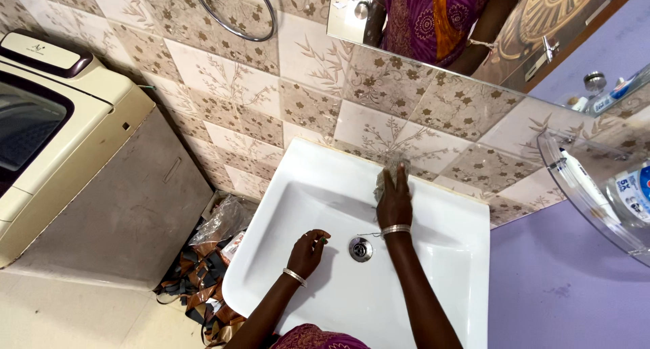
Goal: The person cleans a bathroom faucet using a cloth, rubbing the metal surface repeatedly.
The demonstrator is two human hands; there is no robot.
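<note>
A white wall-mounted sink (447,268) fills the middle of the head view, with a metal drain (361,249) at its centre. My right hand (394,199) presses a grey-green scrub pad (386,178) against the sink's back rim near the tiled wall. Inside the basin, left of the drain, my left hand (308,251) rests with its fingers curled loosely and nothing in it. Both wrists wear silver bangles.
A cream washing machine (74,159) stands at the left. Plastic bags and cloth (206,268) lie on the floor between it and the sink. A glass corner shelf (596,186) with bottles juts out at the right. A mirror (474,24) and towel ring (233,10) hang above.
</note>
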